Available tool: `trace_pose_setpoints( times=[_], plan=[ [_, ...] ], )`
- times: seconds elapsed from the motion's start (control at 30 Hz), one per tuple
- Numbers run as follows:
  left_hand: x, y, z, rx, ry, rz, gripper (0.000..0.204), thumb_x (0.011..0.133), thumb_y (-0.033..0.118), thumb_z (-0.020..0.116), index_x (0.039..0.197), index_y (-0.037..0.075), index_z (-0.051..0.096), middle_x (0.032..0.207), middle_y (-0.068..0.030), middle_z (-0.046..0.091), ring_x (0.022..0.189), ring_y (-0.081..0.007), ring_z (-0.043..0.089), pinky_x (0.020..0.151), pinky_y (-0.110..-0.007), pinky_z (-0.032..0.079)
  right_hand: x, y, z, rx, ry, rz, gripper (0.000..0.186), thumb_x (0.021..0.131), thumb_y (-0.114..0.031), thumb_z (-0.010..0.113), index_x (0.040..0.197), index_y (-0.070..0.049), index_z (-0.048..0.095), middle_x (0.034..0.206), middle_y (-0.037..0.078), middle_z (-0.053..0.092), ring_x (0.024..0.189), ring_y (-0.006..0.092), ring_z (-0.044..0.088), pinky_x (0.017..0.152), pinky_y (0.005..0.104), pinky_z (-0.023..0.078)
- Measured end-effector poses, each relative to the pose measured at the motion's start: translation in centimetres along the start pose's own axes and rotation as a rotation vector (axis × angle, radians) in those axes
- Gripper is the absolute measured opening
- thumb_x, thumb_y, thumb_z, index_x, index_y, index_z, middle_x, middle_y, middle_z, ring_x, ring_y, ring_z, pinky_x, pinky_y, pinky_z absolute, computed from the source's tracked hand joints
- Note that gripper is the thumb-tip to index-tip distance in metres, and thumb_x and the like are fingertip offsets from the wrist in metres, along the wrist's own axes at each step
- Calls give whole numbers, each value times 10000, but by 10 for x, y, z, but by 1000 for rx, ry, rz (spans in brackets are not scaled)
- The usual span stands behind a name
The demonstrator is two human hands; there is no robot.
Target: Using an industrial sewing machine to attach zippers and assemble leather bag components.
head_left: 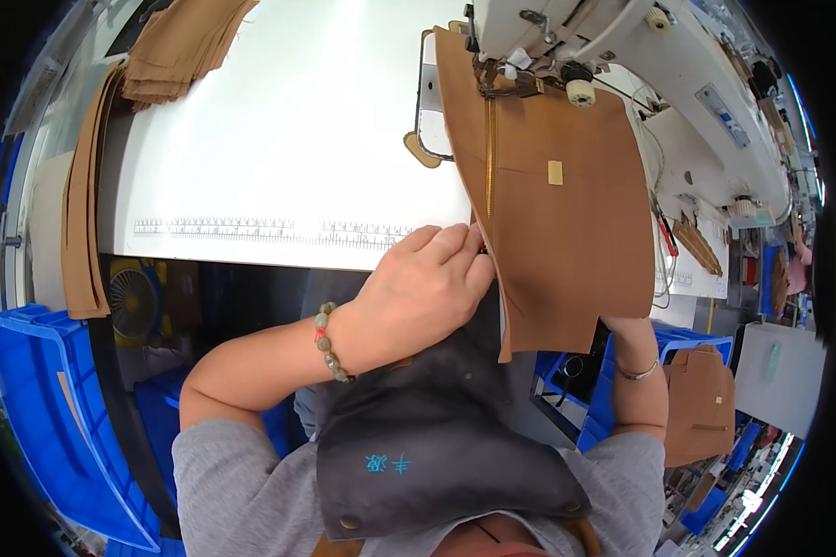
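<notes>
A brown fabric panel (567, 241) hangs over the near edge of the sewing table, its far end under the needle area of a white sewing machine (567, 28). Along its left side runs a gold-toothed zipper (489, 158) up to the presser foot. My left hand (432, 283) is closed in a pinch at the zipper's near end, beside the panel's left edge; its fingertips are partly hidden. Behind the panel's lower right corner goes my right hand (630, 330), with only the wrist side showing and its fingers covered. A small beige patch (555, 173) sits on the panel.
Stacked brown pieces (181, 51) lie at the table's far left, and more brown strips (85, 204) hang over its left side. Blue bins (56, 408) stand at left and below right. A fan (135, 297) is under the table. Another brown piece (701, 404) hangs at right.
</notes>
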State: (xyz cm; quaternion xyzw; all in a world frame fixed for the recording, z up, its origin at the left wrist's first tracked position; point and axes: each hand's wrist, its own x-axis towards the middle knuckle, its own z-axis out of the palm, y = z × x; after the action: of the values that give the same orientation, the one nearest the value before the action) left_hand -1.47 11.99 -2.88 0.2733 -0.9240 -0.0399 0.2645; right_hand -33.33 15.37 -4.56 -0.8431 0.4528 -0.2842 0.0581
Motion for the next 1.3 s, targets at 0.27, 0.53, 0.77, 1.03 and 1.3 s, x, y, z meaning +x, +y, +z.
trace_pose_setpoints(
  times=[0.27,0.53,0.77,1.03,1.3],
  plan=[
    [-12,1,-4,45,-69,69,379,790,97,658,1141,-43,679,1187,-172,702,1189,-286,635,988,-406,531,14,-8,-48,492,175,902,115,954,-76,720,1046,-6,720,830,31,687,756,95,594,665,264,487],
    [-26,8,1,-54,-44,15,438,794,152,698,1208,13,722,1280,-153,679,1268,-357,604,1062,-483,514,45,-85,9,32,-42,104,374,884,-203,775,1236,-106,692,1215,114,655,1080,307,672,872,391,565],
    [-32,10,-13,15,-86,-109,382,787,74,752,1165,23,735,1228,-151,688,1177,-411,649,1006,-474,544,40,-97,44,-235,-36,-12,471,893,-197,626,1349,-81,653,1382,188,621,1266,367,609,1049,567,495],
    [-10,-31,-36,-47,134,-213,295,787,-102,694,1055,20,697,1157,-143,704,1144,-374,664,933,-439,542,38,-99,44,-257,-91,-30,546,900,-274,714,1397,-63,637,1396,179,614,1293,383,590,1043,562,503],
    [28,-39,-10,10,-218,-167,532,871,276,804,1324,41,653,1526,-105,574,1425,-353,516,1154,-505,423,58,-76,28,-38,-61,-146,357,912,-242,689,1190,-20,704,1210,160,675,1080,336,670,936,419,563]
  ],
)
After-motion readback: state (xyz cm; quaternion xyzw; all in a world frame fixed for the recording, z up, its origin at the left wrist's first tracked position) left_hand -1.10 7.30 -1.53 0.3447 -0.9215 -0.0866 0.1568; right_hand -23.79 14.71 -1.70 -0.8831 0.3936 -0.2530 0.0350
